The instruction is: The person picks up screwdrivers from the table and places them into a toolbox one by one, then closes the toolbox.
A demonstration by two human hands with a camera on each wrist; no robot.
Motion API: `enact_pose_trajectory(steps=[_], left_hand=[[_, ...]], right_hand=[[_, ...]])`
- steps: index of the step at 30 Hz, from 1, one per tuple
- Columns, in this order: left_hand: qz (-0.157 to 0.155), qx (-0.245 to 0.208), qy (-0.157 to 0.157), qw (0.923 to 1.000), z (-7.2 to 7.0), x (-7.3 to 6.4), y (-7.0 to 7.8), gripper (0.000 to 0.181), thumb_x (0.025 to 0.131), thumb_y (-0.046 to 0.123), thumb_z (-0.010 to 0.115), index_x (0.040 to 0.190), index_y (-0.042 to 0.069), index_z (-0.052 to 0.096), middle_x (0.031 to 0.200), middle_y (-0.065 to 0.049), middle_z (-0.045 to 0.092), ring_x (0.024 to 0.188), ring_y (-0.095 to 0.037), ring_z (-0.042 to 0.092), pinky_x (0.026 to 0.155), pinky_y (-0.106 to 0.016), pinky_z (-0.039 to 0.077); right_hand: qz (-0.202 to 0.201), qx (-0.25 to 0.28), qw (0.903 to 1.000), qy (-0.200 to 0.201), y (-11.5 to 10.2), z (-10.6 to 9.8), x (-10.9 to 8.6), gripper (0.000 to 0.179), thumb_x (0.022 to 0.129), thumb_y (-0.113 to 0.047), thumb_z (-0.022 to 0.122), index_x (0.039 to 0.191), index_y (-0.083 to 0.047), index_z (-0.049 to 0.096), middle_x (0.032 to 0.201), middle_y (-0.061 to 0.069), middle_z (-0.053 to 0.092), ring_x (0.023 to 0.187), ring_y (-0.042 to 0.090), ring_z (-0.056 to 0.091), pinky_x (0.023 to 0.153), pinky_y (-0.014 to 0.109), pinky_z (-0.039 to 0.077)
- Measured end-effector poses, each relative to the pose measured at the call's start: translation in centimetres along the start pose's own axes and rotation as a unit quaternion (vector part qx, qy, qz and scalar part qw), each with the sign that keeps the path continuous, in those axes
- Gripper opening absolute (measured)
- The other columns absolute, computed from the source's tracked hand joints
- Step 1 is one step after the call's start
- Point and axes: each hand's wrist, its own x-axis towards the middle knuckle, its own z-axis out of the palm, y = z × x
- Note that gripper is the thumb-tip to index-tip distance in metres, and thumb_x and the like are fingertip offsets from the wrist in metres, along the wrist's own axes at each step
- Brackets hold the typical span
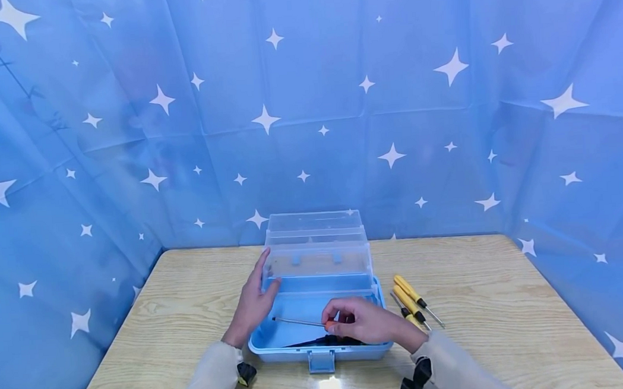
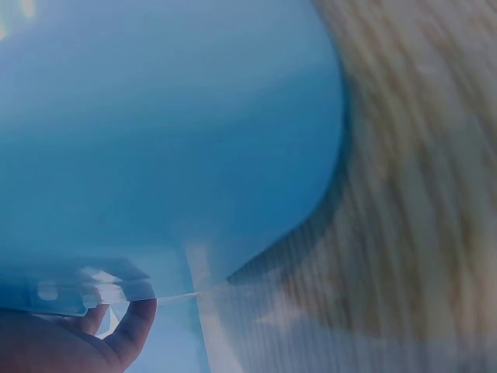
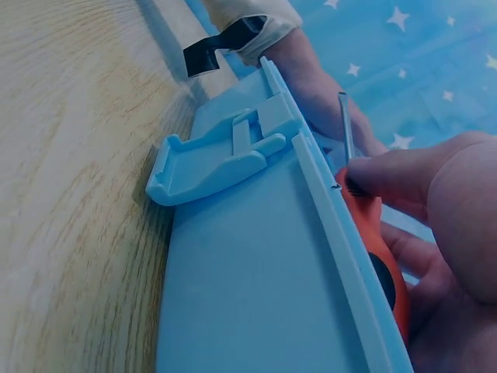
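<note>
A light blue toolbox [image 1: 286, 355] stands on the table with its clear lid [image 1: 318, 259] raised. At the lid's left edge is my left hand [image 1: 254, 302], gripping it between thumb and fingers; the left wrist view shows fingers [image 2: 138, 330] bent round the clear plastic. My right hand [image 1: 359, 321] pinches a screwdriver by its orange handle [image 3: 365, 221], over the front part of the box. The screwdriver's metal shaft [image 1: 298, 321] points left. Below it, inside along the front wall, lies a black tool [image 1: 320, 341], partly hidden by the right hand.
Several yellow-handled screwdrivers [image 1: 406, 299] lie on the wooden table [image 1: 484, 303] just right of the box. The box's front latch [image 3: 217, 159] hangs down, unfastened. A blue curtain [image 1: 306, 99] with white stars surrounds the table's back and sides.
</note>
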Motion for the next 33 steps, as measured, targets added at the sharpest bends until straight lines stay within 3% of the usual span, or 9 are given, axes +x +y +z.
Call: enact_pose_trajectory(steps=[4,15,33], left_hand=[[-0.005,0.002,0.0,1.0,-0.02,-0.1,0.17,0.066,0.103,0.027,0.053,0.154,0.048,0.017,0.164,0.004,0.022,0.15,-0.03,0.025,0.117,-0.059,0.026],[-0.029,0.009,0.005,0.9995,0.09,-0.13,0.46,0.066,0.103,0.028,0.053,0.153,0.05,0.017,0.164,0.002,0.022,0.149,-0.031,0.025,0.117,-0.061,0.025],[-0.021,0.006,0.008,0.9997,0.12,-0.03,0.36,0.066,0.103,0.026,0.053,0.153,0.049,0.018,0.164,0.003,0.023,0.147,-0.033,0.03,0.116,-0.061,0.027]], right_hand=[[0.0,-0.011,0.9999,0.001,0.2,0.07,0.03,0.019,0.101,-0.021,0.058,0.109,-0.005,0.064,0.094,-0.004,0.065,0.075,0.003,0.058,0.064,0.021,0.051],[0.004,-0.023,0.9997,0.001,0.29,0.09,-0.03,0.015,0.1,-0.019,0.059,0.107,-0.007,0.066,0.094,-0.001,0.066,0.072,0.001,0.054,0.058,0.018,0.045],[0.009,-0.017,0.9998,-0.002,0.74,0.34,0.29,0.015,0.1,-0.019,0.059,0.106,-0.007,0.066,0.095,0.002,0.067,0.077,0.005,0.059,0.063,0.021,0.049]])
